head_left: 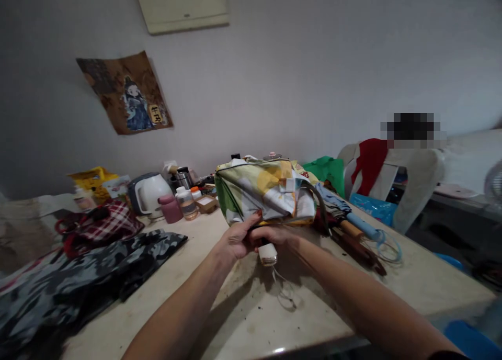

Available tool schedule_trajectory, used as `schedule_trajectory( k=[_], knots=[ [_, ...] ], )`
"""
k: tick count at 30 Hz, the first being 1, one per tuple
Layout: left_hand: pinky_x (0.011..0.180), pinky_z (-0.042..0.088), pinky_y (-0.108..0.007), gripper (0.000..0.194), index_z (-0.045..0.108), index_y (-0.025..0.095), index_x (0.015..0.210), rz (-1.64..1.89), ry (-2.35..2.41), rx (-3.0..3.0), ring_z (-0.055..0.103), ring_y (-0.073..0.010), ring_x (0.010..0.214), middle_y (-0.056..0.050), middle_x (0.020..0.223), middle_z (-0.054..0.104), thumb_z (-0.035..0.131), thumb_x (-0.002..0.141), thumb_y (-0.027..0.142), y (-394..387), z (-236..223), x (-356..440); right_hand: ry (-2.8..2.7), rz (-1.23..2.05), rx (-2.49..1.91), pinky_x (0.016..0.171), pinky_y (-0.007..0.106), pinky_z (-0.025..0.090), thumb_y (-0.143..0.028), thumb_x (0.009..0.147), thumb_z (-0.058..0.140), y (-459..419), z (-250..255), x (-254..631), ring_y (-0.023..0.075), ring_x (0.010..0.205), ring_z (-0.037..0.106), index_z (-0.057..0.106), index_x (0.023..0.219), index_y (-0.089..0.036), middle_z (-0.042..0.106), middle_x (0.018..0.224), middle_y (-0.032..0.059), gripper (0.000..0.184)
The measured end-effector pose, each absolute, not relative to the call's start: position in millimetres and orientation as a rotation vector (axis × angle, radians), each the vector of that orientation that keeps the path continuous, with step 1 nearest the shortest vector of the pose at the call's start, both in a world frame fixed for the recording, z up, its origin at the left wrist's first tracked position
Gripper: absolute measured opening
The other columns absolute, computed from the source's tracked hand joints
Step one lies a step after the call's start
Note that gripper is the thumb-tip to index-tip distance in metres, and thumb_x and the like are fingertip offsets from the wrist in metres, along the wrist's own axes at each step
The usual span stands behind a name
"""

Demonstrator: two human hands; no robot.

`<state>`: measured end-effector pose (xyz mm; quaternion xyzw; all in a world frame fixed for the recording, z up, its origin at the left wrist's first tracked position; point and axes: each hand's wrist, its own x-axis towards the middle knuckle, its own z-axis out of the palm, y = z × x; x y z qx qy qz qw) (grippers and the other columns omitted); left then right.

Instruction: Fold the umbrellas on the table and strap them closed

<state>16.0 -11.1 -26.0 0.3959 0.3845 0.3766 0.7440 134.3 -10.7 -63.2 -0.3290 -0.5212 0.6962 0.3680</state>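
A partly bunched folding umbrella (259,184) with yellow, green and white fabric is held above the table, its canopy pointing away from me. Its pale handle (268,255) points toward me, and a thin wrist cord (285,289) hangs from the end. My left hand (238,238) is closed at the base of the canopy, its thumb pressed against the fabric. Beside it, my right hand (276,235) is closed around the shaft area just above the handle. Fingers of both hands overlap there, so the shaft itself is mostly hidden. A dark strap (316,198) hangs loose on the canopy's right side.
Closed umbrellas with a brown handle (363,250) and a blue handle (361,225) lie on the right of the table (314,323). Camouflage cloth (98,271) and a plaid bag (105,224) lie left. Behind stand a kettle (151,193), pink jar (170,209) and bottles (186,203).
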Motion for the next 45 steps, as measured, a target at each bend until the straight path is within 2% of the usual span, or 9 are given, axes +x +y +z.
schedule_trajectory(
  k=[3,8,12,21,27,30,36,42,45],
  knots=[
    [0.059,0.054,-0.027,0.003,0.062,0.013,0.079,0.897,0.848,0.742,0.063,-0.0156,0.06,-0.004,0.069,0.068,0.063,0.081,0.015,-10,-24,17,-1.313,1.818,-0.866,0.042,0.021,0.03,-0.016,0.062,0.062,-11,-59,130,0.0078,0.044,0.044,0.06,0.06,-0.013,0.055,0.051,-0.0017,0.004],
    [0.061,0.056,-0.029,0.007,0.063,0.009,0.084,0.91,0.801,0.674,0.063,-0.0162,0.058,-0.007,0.069,0.068,0.058,0.081,0.012,-2,-20,13,-1.199,1.782,-0.789,0.052,0.021,0.04,-0.023,0.065,0.072,-14,-52,122,0.0084,0.055,0.051,0.062,0.076,-0.014,0.062,0.065,-0.002,0.018],
    [0.053,0.054,-0.027,0.005,0.061,0.011,0.08,0.957,0.81,0.649,0.061,-0.0154,0.052,-0.005,0.064,0.066,0.057,0.08,0.012,9,-14,2,-1.171,1.779,-0.682,0.06,0.025,0.047,-0.031,0.056,0.082,-17,-45,126,0.0115,0.063,0.057,0.064,0.081,-0.014,0.065,0.072,-0.0004,0.035],
    [0.054,0.055,-0.023,0.02,0.06,0.008,0.088,1.169,0.707,0.582,0.063,-0.0144,0.06,-0.01,0.074,0.066,0.041,0.092,0.014,18,12,-28,-1.301,1.617,-0.627,0.076,0.025,0.05,-0.019,0.056,0.079,-25,-21,141,0.0124,0.081,0.063,0.072,0.087,-0.014,0.069,0.089,0.0029,0.032],
    [0.046,0.047,-0.014,0.026,0.052,0.004,0.103,1.053,0.37,0.404,0.055,-0.0089,0.059,-0.011,0.079,0.058,0.036,0.095,0.023,19,16,-42,-1.237,0.879,-1.093,0.054,0.024,0.046,-0.018,0.063,0.062,2,-30,153,0.012,0.061,0.053,0.064,0.072,-0.015,0.062,0.068,0.0013,0.009],
    [0.044,0.045,-0.013,0.021,0.049,0.006,0.102,1.028,0.304,0.357,0.053,-0.0074,0.056,-0.008,0.078,0.056,0.038,0.094,0.022,20,15,-46,-1.104,0.716,-1.175,0.049,0.023,0.043,-0.024,0.065,0.063,17,-38,160,0.0122,0.059,0.05,0.055,0.074,-0.018,0.056,0.067,0.0,0.014],
    [0.043,0.044,-0.015,0.017,0.042,0.014,0.083,0.957,0.315,0.351,0.049,-0.0056,0.048,0.0,0.065,0.047,0.038,0.095,0.026,14,9,-36,-1.079,0.721,-1.155,0.043,0.025,0.045,-0.03,0.063,0.067,22,-45,162,0.0158,0.061,0.058,0.048,0.104,-0.021,0.06,0.081,0.0026,0.046],
    [0.035,0.032,-0.012,0.027,0.035,0.018,0.076,0.882,0.308,0.367,0.04,-0.0028,0.037,0.006,0.055,0.035,0.032,0.098,0.031,10,4,-29,-1.152,0.748,-1.04,0.049,0.024,0.046,-0.015,0.053,0.058,28,-50,168,0.0153,0.067,0.057,0.056,0.091,-0.019,0.062,0.087,0.004,0.038],
    [0.033,0.029,-0.011,0.028,0.034,0.018,0.075,0.919,0.267,0.366,0.039,-0.001,0.036,0.004,0.058,0.039,0.029,0.099,0.032,12,6,-35,-1.185,0.826,-0.938,0.046,0.023,0.045,-0.017,0.053,0.055,26,-44,171,0.0146,0.063,0.057,0.058,0.097,-0.018,0.063,0.083,0.0026,0.044]
  ],
)
